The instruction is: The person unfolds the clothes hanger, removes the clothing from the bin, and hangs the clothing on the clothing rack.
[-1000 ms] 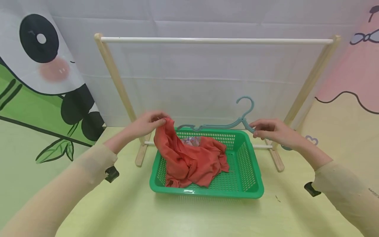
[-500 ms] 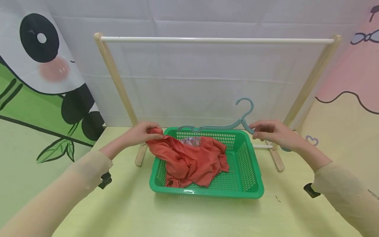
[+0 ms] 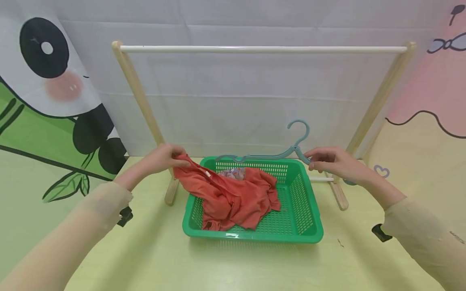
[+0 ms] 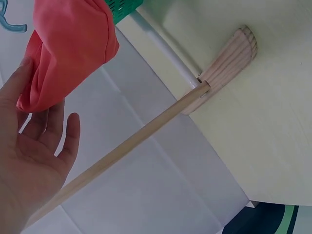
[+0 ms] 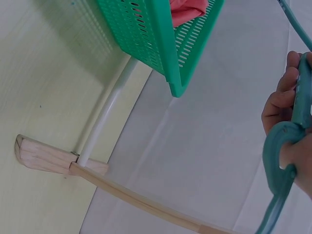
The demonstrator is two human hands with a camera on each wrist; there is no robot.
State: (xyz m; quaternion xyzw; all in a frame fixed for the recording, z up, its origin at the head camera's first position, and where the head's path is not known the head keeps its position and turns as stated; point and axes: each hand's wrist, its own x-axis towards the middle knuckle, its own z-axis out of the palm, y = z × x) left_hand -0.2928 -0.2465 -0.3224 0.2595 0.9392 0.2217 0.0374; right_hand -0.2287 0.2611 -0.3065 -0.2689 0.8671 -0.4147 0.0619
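Observation:
My left hand [image 3: 162,158] pinches the edge of a red garment [image 3: 236,194], lifting that corner over the left rim of a green basket [image 3: 251,238]. A small white label shows along the raised edge, and the rest of the garment lies crumpled in the basket. In the left wrist view the thumb and fingers close on the red cloth [image 4: 73,48]. My right hand [image 3: 336,162] holds a blue-green clothes hanger [image 3: 271,156] by its right arm, above the basket's back rim. The hanger's hook points up, and its left arm reaches toward the garment.
Behind the basket stands a rack with wooden posts [image 3: 140,95] and a white top rail [image 3: 255,49]. Its wooden feet [image 3: 339,196] rest on the pale yellow table [image 3: 236,266]. A patterned cloth [image 3: 233,173] lies in the basket behind the red garment. White sheeting hangs at the back.
My left hand has moved left and a little down, drawing the garment's corner outward and baring the label. The right hand and hanger have stayed nearly still.

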